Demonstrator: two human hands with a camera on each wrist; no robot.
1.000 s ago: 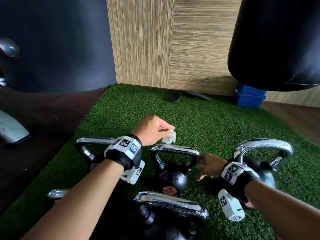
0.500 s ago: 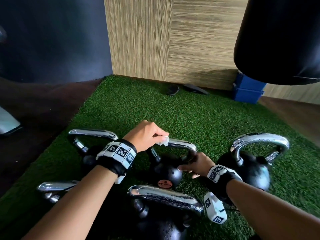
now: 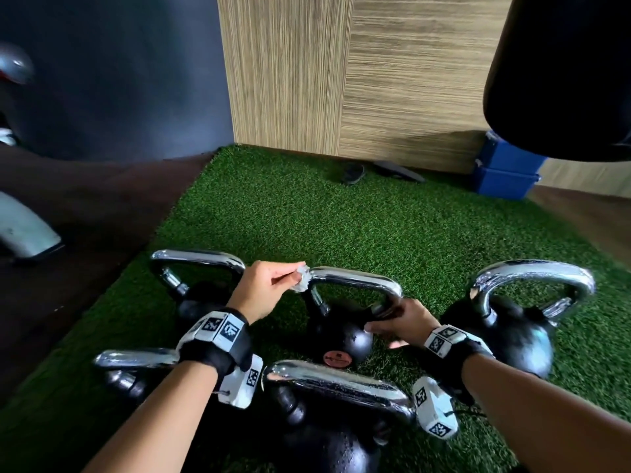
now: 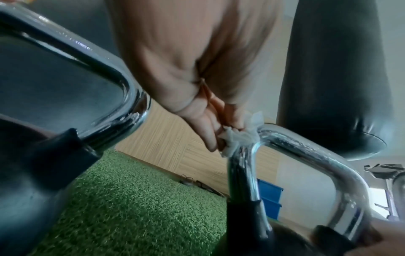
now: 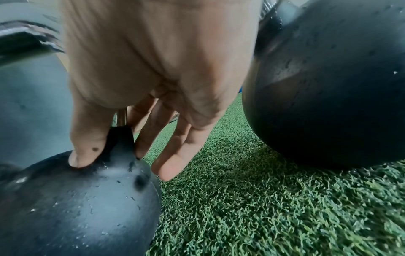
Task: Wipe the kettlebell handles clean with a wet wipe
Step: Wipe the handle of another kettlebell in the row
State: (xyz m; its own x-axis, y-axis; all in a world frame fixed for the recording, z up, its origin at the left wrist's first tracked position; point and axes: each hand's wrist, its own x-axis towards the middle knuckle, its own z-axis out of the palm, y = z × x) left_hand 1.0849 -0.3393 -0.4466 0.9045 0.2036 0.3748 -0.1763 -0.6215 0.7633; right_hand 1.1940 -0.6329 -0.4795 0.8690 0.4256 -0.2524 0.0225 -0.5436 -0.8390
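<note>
Several black kettlebells with chrome handles stand on green turf. My left hand [image 3: 269, 288] pinches a crumpled white wet wipe [image 3: 301, 279] against the left corner of the middle kettlebell's handle [image 3: 358, 281]. The left wrist view shows the wipe [image 4: 238, 138] bunched on the handle's bend [image 4: 306, 152], held by my left hand [image 4: 208, 138]. My right hand [image 3: 399, 322] braces the same kettlebell [image 3: 338, 339] at the handle's right foot. In the right wrist view, the right hand [image 5: 122, 164] has thumb and straight fingers either side of the post, tips on the wet ball [image 5: 76, 207].
Other kettlebells crowd round: back left [image 3: 198, 268], right [image 3: 512, 336], front [image 3: 334, 387] and front left [image 3: 136, 360]. A black punching bag [image 3: 563, 80] hangs at upper right over blue boxes [image 3: 505, 175]. Dark flat items [image 3: 355, 174] lie by the wood wall.
My left hand brought the wipe down from above the handle onto its left corner. My right hand moved in from beside the kettlebell and settled on its right side.
</note>
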